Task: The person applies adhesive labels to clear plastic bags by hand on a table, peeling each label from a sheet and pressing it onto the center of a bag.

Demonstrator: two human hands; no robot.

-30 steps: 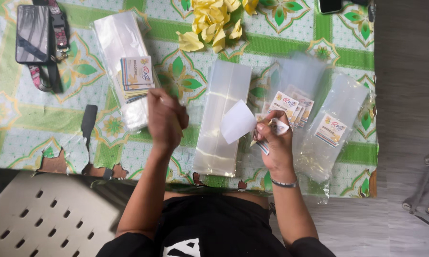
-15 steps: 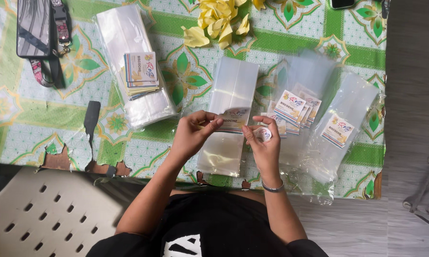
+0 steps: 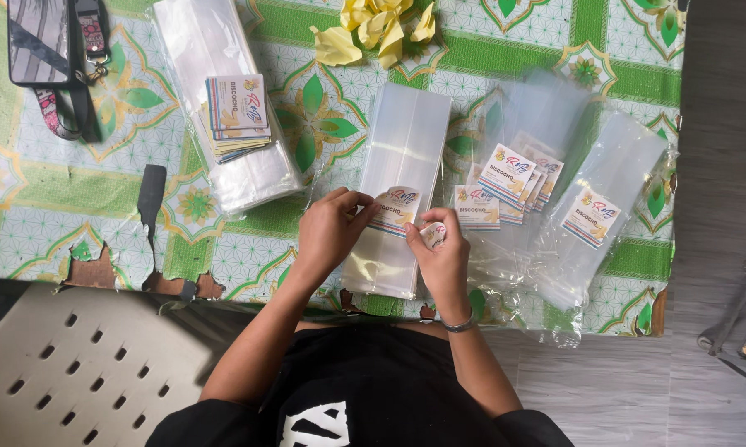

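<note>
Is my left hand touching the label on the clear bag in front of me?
Touching. The head view shows the left hand fingertips pressed on the label edge, no gap.

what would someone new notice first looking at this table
At the centre, the left hand and right hand pinch a printed label over a stack of clear plastic bags on the green patterned tablecloth. To the right lie labelled bags; a stack of labels rests on another bag pile at upper left. Crumpled yellow backing papers sit at the top edge.
</note>
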